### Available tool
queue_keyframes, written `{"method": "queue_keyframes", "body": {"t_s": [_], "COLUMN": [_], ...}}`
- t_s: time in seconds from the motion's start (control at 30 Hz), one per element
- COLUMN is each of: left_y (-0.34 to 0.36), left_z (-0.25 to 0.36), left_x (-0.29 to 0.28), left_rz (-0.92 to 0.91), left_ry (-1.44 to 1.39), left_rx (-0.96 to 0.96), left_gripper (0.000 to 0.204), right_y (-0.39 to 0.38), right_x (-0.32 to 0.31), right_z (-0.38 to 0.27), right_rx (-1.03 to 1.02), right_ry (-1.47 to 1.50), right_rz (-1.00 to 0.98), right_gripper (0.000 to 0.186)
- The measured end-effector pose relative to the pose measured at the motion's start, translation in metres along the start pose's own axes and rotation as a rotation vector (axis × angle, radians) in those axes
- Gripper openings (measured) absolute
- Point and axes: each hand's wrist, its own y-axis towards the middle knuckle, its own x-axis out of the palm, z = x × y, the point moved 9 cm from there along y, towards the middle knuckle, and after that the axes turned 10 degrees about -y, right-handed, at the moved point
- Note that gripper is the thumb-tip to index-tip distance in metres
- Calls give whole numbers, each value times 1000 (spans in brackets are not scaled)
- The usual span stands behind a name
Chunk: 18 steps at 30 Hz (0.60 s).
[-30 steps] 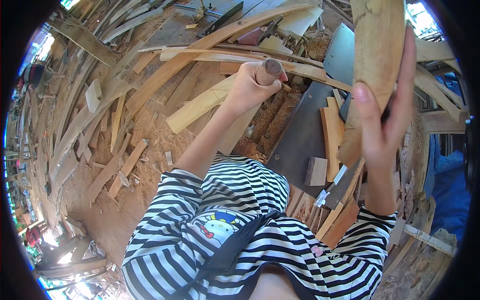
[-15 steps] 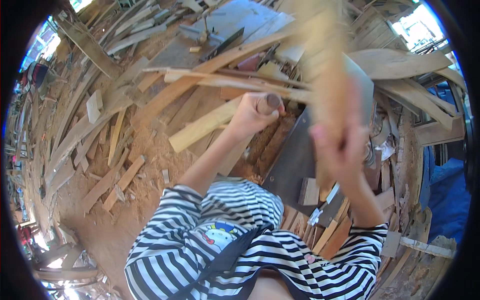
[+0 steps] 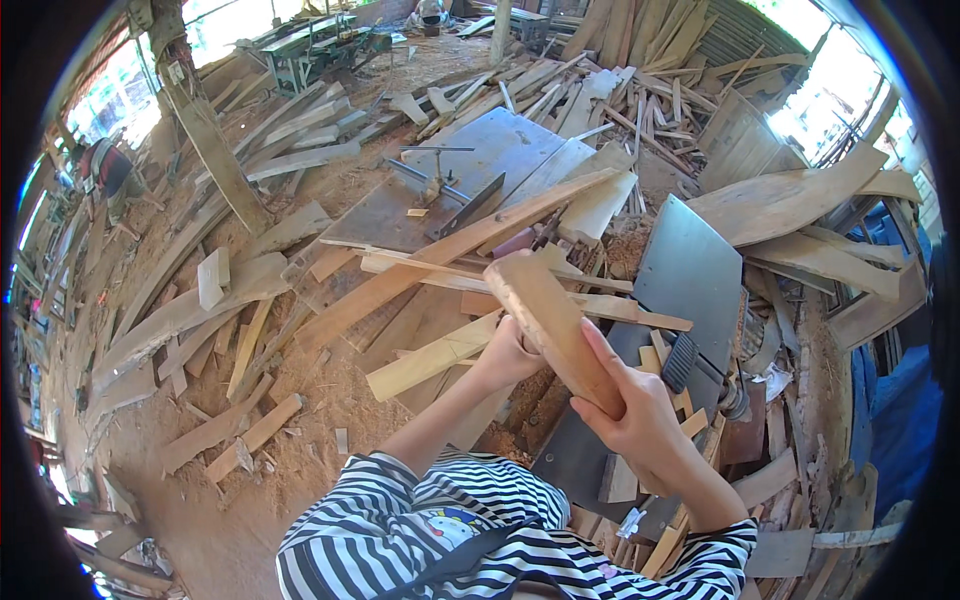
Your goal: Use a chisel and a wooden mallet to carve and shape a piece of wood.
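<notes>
My right hand is wrapped round the near end of a thick, slightly curved piece of wood. The piece slants up and to the left, with its blunt far end raised over the boards. Just left of it, my left hand is closed in a fist, its fingertips partly behind the wood. What the fist grips is covered now; half a second ago the round brown end of a wooden stick showed in it. A pale board lies behind my left wrist.
A dark metal machine table stands to the right, with a black ribbed block on it. A long plank crosses ahead. Offcuts and sawdust cover the ground at left. A person bends over far left.
The wood in my right hand has swung down and left, from upright and blurred to slanting before my left hand. My view has tilted up, showing more of the yard.
</notes>
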Motion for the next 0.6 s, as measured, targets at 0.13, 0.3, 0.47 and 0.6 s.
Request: {"method": "queue_keyframes", "body": {"t_s": [0.13, 0.3, 0.47, 0.6], "left_y": [-3, 5, 0, 1], "left_z": [-25, -4, -24, -1], "left_x": [-9, -7, -17, -14], "left_rz": [-176, -167, -52, -155], "left_ry": [144, 52, 64, -12], "left_rx": [-121, -97, -12, -71], "left_gripper": [12, 12, 12, 11], "right_y": [16, -6, 8, 6], "right_x": [-9, -52, 29, -18], "right_z": [-12, -1, -6, 8], "right_rx": [-7, -14, 113, 41], "right_ry": [-87, 205, -24, 104], "right_rz": [-120, 447, -213, 98], "right_gripper": [84, 81, 77, 80]}}
